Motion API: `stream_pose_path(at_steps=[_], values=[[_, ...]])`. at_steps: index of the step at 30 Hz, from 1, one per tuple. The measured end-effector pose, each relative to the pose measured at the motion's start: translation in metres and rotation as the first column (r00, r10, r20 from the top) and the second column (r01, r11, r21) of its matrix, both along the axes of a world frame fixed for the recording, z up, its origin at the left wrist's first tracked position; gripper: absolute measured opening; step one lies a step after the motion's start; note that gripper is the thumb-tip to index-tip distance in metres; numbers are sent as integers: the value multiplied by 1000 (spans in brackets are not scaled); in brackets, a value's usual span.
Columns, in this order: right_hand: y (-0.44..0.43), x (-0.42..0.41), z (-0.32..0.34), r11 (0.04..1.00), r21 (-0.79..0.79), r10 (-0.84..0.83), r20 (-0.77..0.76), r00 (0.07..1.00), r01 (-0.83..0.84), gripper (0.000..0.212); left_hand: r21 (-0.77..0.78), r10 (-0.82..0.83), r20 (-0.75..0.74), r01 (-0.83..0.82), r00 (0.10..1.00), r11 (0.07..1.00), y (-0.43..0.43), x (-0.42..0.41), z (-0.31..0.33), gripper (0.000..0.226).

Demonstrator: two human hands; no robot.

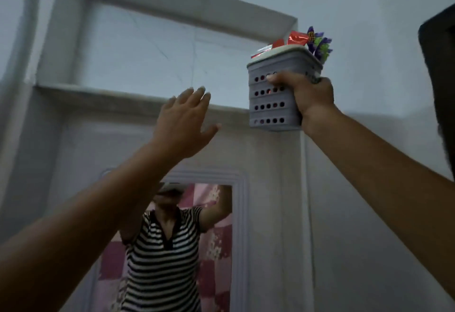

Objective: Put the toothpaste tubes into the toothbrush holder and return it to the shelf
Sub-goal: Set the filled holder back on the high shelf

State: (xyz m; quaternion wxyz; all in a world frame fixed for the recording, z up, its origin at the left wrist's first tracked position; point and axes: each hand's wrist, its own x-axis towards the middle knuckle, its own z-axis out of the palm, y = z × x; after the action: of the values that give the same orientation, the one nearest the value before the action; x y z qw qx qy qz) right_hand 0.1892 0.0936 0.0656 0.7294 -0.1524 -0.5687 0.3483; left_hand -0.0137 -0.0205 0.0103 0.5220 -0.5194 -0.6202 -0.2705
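Note:
My right hand (305, 92) grips a grey perforated toothbrush holder (268, 110), raised at the upper right just beside the recessed wall shelf (103, 90). Red toothpaste tubes (293, 38) stick out of its top, and purple and green toothbrushes (320, 43) stand at its right side. My left hand (182, 119) is lifted in front of the shelf ledge, fingers spread and holding nothing.
The shelf is a pale niche set into the wall above a framed mirror (172, 238), which reflects a person in a striped shirt. A dark object (440, 70) hangs at the right edge. A pipe (29, 16) runs down the left wall.

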Motion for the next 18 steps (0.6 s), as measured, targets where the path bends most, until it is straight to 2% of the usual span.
stream_pose_path(at_steps=[4,7,12,18], values=[[-6,-15,53,978,-2,-208,38,977,208,104,-46,140,36,-138,990,989,18,-24,25,74],[9,-36,72,942,-45,-330,66,942,333,104,-65,110,40,-108,993,992,25,-41,20,68],[48,-73,72,900,-84,-419,96,903,427,122,-42,44,11,-43,999,998,27,-55,17,68],[83,-93,63,794,109,-604,35,796,598,116,5,-20,2,20,1000,1000,36,-60,13,71]])
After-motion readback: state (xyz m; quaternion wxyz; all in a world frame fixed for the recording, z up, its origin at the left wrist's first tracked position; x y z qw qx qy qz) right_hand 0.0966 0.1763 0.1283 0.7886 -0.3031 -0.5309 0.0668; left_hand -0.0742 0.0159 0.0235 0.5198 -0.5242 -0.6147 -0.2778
